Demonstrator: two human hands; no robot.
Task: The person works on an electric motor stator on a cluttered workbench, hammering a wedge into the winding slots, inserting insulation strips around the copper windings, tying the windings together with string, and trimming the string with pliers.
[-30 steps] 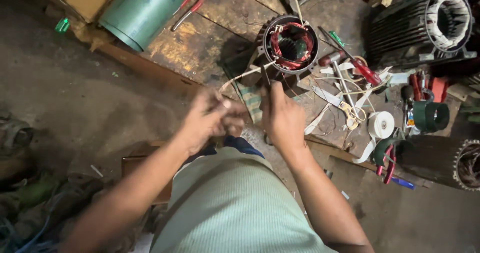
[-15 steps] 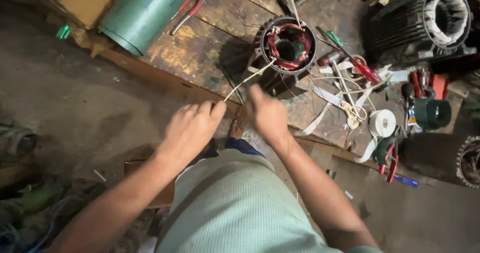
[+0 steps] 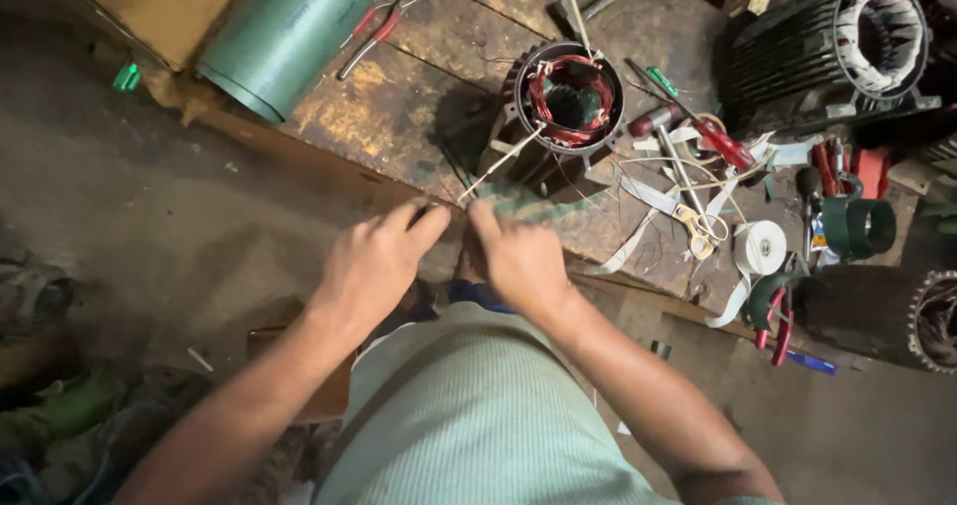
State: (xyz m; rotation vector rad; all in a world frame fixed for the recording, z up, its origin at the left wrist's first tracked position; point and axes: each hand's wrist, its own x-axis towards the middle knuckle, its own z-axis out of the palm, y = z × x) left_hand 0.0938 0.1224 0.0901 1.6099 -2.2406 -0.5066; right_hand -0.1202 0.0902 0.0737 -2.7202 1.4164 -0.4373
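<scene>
While the person's pale green shirt (image 3: 469, 415) is filling the near edge of the view, both forearms are reaching away toward a worn wooden bench (image 3: 399, 116). The left hand (image 3: 374, 261) and right hand (image 3: 518, 256) are lying close together at the bench's near edge, a narrow gap between them, fingers pinching down at the end of a thin pale lead (image 3: 498, 163); how tightly each is gripping cannot be told. That lead is running away and rightward from the fingertips to a stator (image 3: 563, 101), which is sitting just beyond the hands with its copper winding showing inside a dark ribbed shell. Right of the hands, scissors (image 3: 678, 206) are lying among loose white strips, and a roll of white tape (image 3: 760, 247) is resting beside them. A red-handled screwdriver (image 3: 713, 136) is lying just right of the stator. Farther left, a green cylinder (image 3: 289, 26) is lying across the bench with red-handled pliers (image 3: 374, 31) beside it. At the far right, a larger motor housing (image 3: 837, 51) is standing.
</scene>
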